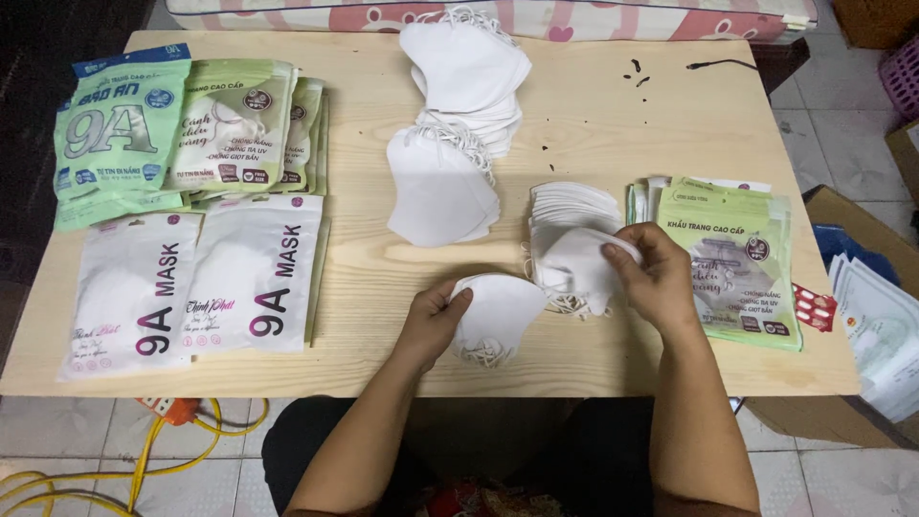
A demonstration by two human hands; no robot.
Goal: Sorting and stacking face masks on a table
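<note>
Gripping masks: left hand (433, 321) clamps white mask (498, 316) lower centre; right hand (656, 278) pinches stack's top mask (579, 263); peel singly, edges aligned.

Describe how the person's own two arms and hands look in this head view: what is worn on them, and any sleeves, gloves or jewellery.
Both forearms are bare from the bottom edge of the picture up to the wrists; no sleeves show. The left hand and right hand wear no gloves. No watch, bracelet or ring can be made out. The fingers are bare, nails short as far as can be told. Dark clothing shows at the lap.
</note>
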